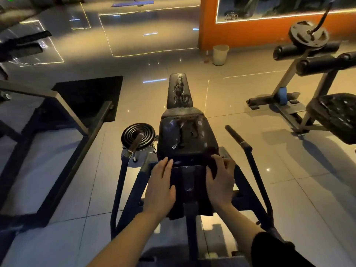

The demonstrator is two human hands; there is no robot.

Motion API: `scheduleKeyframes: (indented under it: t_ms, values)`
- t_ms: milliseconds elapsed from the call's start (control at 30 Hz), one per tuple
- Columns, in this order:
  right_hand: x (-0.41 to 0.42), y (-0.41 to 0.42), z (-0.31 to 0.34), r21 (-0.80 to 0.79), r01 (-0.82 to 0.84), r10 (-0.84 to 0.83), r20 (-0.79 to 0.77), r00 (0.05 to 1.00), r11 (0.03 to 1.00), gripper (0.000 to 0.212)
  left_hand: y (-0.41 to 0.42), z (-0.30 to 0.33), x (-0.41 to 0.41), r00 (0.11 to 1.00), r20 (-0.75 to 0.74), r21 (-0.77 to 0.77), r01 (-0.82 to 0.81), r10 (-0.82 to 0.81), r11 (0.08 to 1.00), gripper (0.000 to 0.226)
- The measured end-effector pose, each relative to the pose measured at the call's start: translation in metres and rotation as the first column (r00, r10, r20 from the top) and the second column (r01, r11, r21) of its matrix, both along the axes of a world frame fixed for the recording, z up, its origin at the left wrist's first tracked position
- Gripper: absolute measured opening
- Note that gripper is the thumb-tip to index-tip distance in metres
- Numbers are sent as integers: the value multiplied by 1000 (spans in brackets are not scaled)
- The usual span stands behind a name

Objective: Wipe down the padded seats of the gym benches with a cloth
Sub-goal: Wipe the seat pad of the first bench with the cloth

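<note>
Two worn benches [185, 137] on glossy tiled floor [240, 147]

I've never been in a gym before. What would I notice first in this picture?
Right in the middle, a worn black padded seat with cracked, peeling covering, and behind it a narrow back pad just as scuffed. At its near edge the right hand grips a dark cloth, while the left hand lies flat beside it. A shiny black weight plate sits to the seat's left, and a bright orange wall glows at the back.
</note>
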State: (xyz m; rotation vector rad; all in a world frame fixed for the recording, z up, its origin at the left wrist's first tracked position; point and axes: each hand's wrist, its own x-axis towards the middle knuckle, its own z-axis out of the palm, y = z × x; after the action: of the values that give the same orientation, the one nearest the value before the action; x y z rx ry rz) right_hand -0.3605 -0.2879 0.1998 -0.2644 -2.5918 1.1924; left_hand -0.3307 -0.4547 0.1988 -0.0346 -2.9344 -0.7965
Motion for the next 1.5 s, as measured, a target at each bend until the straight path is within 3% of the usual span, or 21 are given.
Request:
scheduleKeyframes:
  t_ms: [200,367,533,667,800,1000,1167,1333,1500]
  values:
    - [-11,-48,-23,63,132,-129,-37,991,989,27,-25,-31,-25,987,-75,-98,135,-142,986,91]
    - [-1,-57,-40,50,69,-66,-56,996,996,27,-41,-38,-32,957,-132,-151,237,-258,960,97]
    - [-11,-45,-29,-187,377,-405,-144,903,907,26,-55,-43,-45,904,-214,-221,324,-370,920,92]
    - [-18,-76,-40,-138,352,-372,-170,913,926,26,-59,-51,-49,877,-282,-177,351,-390,919,93]
    - [-7,-99,-66,-104,218,-237,-221,946,970,25,-60,-55,-55,859,-317,-156,371,-402,915,76]
    - [-12,-67,-48,-252,428,-490,-293,821,868,26,-60,-58,-57,846,-349,-152,374,-404,915,78]
    - [-16,-96,-53,-184,356,-396,-272,877,916,23,-59,-63,-57,848,-358,-133,369,-391,920,100]
    - [-1,-107,-64,-124,163,-192,-280,941,979,22,-59,-63,-57,838,-362,-143,382,-408,913,101]
    - [-10,-77,-44,-266,369,-442,-307,843,890,25,-62,-63,-58,825,-388,-134,390,-410,911,100]
